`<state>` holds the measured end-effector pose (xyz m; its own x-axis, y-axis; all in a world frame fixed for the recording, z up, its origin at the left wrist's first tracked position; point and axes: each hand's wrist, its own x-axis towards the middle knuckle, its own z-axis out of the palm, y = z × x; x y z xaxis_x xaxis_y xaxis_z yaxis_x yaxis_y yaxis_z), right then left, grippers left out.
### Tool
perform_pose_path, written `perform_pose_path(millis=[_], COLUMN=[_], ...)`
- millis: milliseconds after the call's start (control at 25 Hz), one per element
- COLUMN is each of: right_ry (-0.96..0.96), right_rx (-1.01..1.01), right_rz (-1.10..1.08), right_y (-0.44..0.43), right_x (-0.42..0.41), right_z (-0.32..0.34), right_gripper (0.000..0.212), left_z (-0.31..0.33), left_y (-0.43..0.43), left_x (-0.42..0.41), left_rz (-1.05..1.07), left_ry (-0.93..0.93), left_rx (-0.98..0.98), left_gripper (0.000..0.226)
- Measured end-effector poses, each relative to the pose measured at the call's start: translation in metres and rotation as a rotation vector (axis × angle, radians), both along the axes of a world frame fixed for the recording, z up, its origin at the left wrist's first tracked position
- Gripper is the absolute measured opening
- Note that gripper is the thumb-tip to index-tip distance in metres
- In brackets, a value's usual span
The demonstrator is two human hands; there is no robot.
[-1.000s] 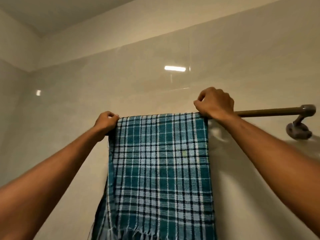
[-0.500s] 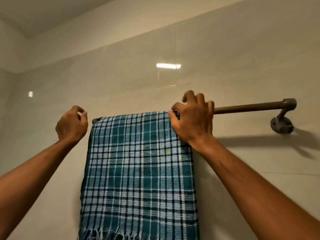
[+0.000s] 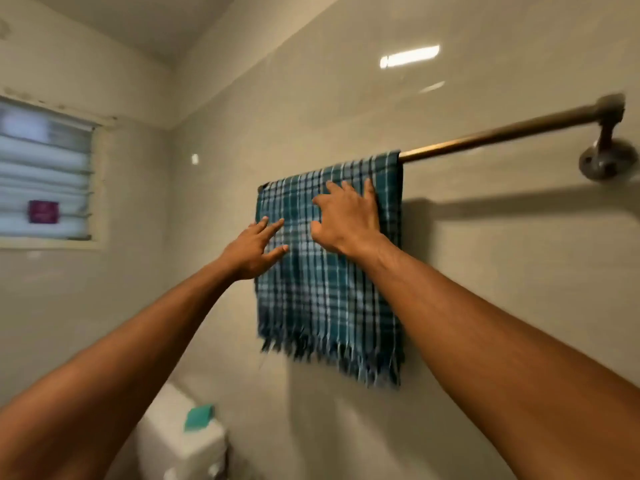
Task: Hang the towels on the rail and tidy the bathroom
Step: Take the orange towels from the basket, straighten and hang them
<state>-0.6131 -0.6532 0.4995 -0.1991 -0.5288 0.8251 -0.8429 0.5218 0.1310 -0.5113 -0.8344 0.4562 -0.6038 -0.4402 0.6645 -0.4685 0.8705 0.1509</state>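
Plainly the towel (image 3: pixel 329 289) is already over the rail (image 3: pixel 502 135), draped at its left end with the fringe hanging low, while the right stretch of rail runs bare out to the bracket (image 3: pixel 604 161). The likeliest slip from here is a downward stroke that drags the front half: thin woven cloth on smooth metal would probably slide, and if the front grows longer than the back the whole thing could run off and drop toward the toilet tank (image 3: pixel 180 441) below. A sideways push to the left looks risky too, since the towel's corner sits right at the rail's end and could be nudged past it. Both hands are spread wide and hold nothing. The right hand (image 3: pixel 349 220) lies flat over the upper part of the cloth, fingers pointing up toward the rail; the left hand (image 3: pixel 254 249) is at the towel's left edge, fingertips over the check pattern. Blur makes it hard to say how firmly either one presses, so light, even smoothing seems the safer course
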Motion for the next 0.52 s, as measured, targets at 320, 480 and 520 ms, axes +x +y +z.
perform_pose_path(millis=[320,480,520], right_ry=[-0.873,-1.118,-1.124], right_rx=[0.847,1.41,1.514], right_rz=[0.482,0.593,0.599], right_y=[0.047,0.168,0.203], right_x=[0.204,0.312,0.33], right_z=[-0.342,-0.511,-0.546], right_gripper=[0.044,0.028,0.028], left_z=[-0.361,-0.497,-0.521], left_y=[0.208,0.399,0.451], left_x=[0.244,0.372,0.398], left_rz=[0.417,0.748,0.805], left_ry=[-0.145,-0.101,-0.06], left_rx=[0.546,0.961,1.028], left_gripper=[0.028,0.024,0.023])
